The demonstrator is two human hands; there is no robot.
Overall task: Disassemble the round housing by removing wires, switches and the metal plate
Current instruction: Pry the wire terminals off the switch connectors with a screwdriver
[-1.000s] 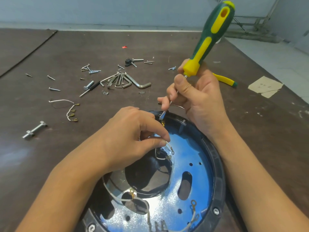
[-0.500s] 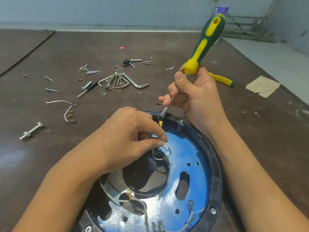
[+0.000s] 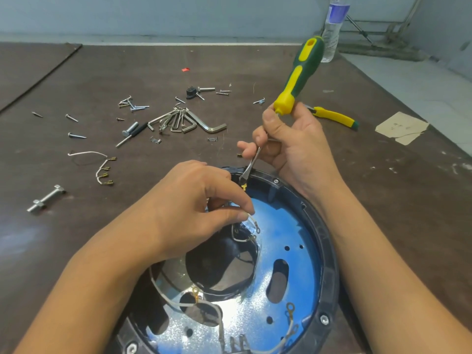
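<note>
Head-height view looking down at a dark brown tabletop [image 3: 383,200] that spans nearly the whole picture. At 5 o'clock, resting on it and cut off by the lower edge, a round housing [image 3: 329,251] with a black rim. Inside the rim, a shiny metal plate [image 3: 301,238] reflecting blue, with a large round opening toward 9 o'clock, an oval slot toward 3 o'clock and several small holes.

Over the housing's 10 o'clock side, the left hand [image 3: 194,210], thumb and forefinger pinching a thin white wire [image 3: 252,222] with a ring terminal at its free end. Just beyond the housing's 12 o'clock rim, the right hand [image 3: 298,149], fingers curled round the metal shaft of a green and yellow screwdriver [image 3: 298,75]. Handle tilted up toward 1 o'clock, tip down at the rim's 11 o'clock, just beside a small brass terminal [image 3: 244,187].

Farther out:
- at 1 o'clock by the far edge, a clear water bottle [image 3: 333,26]
- at 2 o'clock, a torn scrap of tan paper [image 3: 401,127]
- nearer the right hand, a yellow-handled tool [image 3: 334,116], its head hidden
- at 11 o'clock, a bunch of hex keys [image 3: 184,121]
- at 9 o'clock, a short bolt [image 3: 46,198]
- at 10 o'clock, loose white wires [image 3: 102,167] with brass ends
- around the hex keys, scattered screws [image 3: 132,104]

On the plate near 6 o'clock, a second white wire [image 3: 219,318] looping across.
</note>
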